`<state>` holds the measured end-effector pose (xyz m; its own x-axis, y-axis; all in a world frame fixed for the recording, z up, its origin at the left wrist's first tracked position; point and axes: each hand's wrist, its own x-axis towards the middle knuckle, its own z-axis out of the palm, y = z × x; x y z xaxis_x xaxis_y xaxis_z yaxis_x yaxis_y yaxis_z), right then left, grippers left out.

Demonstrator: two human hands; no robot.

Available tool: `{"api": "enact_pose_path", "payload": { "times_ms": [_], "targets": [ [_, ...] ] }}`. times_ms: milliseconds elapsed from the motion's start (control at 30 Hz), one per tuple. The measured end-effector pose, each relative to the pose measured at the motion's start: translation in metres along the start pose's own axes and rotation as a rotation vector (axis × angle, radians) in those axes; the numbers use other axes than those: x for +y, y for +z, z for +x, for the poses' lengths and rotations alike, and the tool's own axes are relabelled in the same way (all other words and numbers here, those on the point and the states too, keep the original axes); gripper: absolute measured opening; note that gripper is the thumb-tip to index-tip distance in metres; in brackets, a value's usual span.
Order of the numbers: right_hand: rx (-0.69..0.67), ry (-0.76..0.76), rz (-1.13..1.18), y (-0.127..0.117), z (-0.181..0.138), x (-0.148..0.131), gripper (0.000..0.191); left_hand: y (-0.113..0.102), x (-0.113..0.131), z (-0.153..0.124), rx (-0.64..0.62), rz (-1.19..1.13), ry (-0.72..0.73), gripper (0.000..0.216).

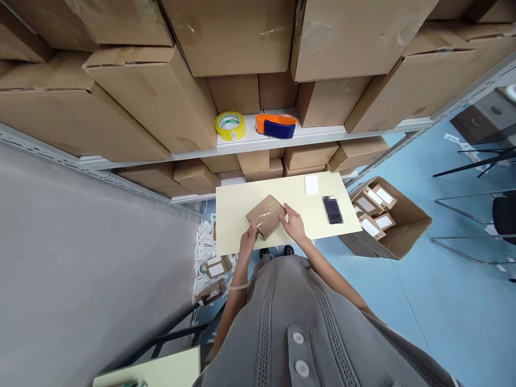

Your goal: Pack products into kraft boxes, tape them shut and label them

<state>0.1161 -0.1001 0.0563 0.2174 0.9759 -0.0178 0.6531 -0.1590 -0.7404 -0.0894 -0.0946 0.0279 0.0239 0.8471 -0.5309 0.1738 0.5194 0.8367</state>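
1. The box (265, 214) is held over the table (229, 236): left hand (247, 240) fingers curled against its near-left side, right hand (294, 224) fingers slightly spread at its right end.
2. Should either grip be loosened, the box might be dropped.
3. By a wide swing, the paper (311, 184) could be brushed off.

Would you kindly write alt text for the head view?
A person's left hand and right hand hold a small brown cardboard box with shiny clear tape over a pale yellow tabletop. A white paper rectangle and a pixelated dark object lie at the right; behind, a white shelf carries large brown cardboard boxes and a yellow tape roll.
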Motion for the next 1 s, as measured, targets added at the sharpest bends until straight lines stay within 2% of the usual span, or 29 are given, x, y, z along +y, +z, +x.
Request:
{"api": "enact_pose_path", "payload": {
  "times_ms": [133,267,400,533,667,767,900,1000],
  "targets": [
    [-0.038,0.072,0.063,-0.001,-0.005,-0.001,0.051,0.005,0.022,0.004,0.062,0.213,0.099,0.05],
    [-0.037,0.077,0.124,-0.001,-0.01,-0.017,0.043,0.004,0.045,0.019,0.04,0.167,0.224,0.045],
    [-0.019,0.029,0.186,-0.001,-0.008,-0.03,0.048,0.007,0.054,0.035,0.094,0.247,0.264,0.035],
    [0.0,0.038,0.327,-0.008,0.0,-0.032,0.047,0.013,0.044,0.042,0.116,0.255,0.254,0.039],
    [0.022,0.098,0.482,-0.012,-0.004,-0.034,0.037,0.011,0.028,0.044,0.112,0.042,0.241,0.043],
    [-0.003,0.12,0.583,-0.014,-0.015,-0.04,0.036,0.0,0.018,0.045,0.146,-0.075,0.186,0.044],
    [-0.08,0.052,0.682,-0.015,-0.028,-0.053,0.035,-0.017,0.002,0.046,0.151,-0.172,0.117,0.043],
    [-0.165,-0.03,0.724,-0.008,-0.027,-0.061,0.033,-0.016,-0.016,0.048,0.122,-0.299,-0.032,0.044]
  ]
}}
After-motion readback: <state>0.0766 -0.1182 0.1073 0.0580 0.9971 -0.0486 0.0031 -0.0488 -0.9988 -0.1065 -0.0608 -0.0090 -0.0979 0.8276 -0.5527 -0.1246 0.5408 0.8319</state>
